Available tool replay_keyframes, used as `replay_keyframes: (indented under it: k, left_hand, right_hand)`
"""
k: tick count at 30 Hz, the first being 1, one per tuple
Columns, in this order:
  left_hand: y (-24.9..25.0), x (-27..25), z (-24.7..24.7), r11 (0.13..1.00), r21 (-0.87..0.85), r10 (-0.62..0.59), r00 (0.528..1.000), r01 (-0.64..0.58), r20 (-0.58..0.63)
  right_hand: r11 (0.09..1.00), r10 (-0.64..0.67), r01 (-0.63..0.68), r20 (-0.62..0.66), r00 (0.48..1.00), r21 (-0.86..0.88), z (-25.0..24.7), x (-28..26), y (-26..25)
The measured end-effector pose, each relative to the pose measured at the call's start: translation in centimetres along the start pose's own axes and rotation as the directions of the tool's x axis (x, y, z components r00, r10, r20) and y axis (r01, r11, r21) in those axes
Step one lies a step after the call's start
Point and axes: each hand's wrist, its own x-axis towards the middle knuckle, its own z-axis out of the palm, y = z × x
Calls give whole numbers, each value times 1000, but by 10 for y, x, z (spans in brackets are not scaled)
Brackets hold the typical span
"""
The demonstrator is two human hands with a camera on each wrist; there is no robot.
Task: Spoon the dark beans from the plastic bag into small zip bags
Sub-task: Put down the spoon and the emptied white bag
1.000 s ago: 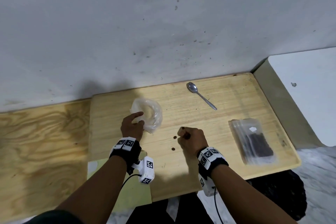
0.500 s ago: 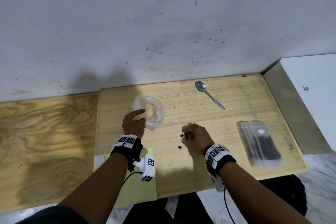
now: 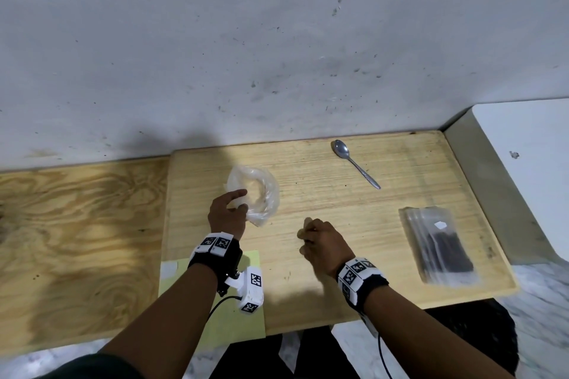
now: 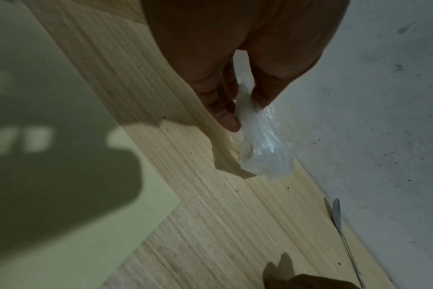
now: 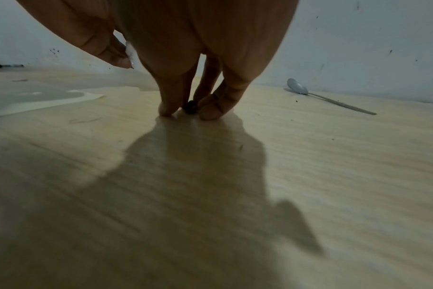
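Observation:
A crumpled clear plastic bag (image 3: 257,191) lies on the pale wooden board (image 3: 323,292), left of centre. My left hand (image 3: 229,212) pinches its near edge; the left wrist view shows the plastic bag (image 4: 262,144) held between thumb and fingers (image 4: 225,119). My right hand (image 3: 320,241) is curled over the middle of the board. In the right wrist view its fingertips (image 5: 210,111) pinch one dark bean (image 5: 191,107) against the wood. A metal spoon (image 3: 354,162) lies at the back. A stack of small zip bags (image 3: 438,246) holding dark beans lies at the right.
A grey wall (image 3: 277,40) rises directly behind the board. Darker plywood (image 3: 77,240) extends to the left. A pale green sheet (image 3: 234,326) lies under my left wrist at the front edge. A white surface (image 3: 529,163) stands to the right.
Two loose beans that lay on the board by my right hand are no longer visible; my right hand has come down over that spot. The left hand keeps its hold on the bag.

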Motion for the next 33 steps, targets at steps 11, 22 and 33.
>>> replay_keyframes:
  k: [11,22,33]
  left_hand:
    - [-2,1,3,1000,5,0,1000,0,8]
    - [-5,0,12,1000,19,-6,1000,5,11]
    - [9,-1,21,999,-26,21,1000,-21,16]
  right_hand:
    - [996,94,-95,60,994,1,-14,6,-10]
    - [820,342,-363,129,931,443,-34,21,-5]
    - [-373,463,-155,328,823,915,-63,-11,6]
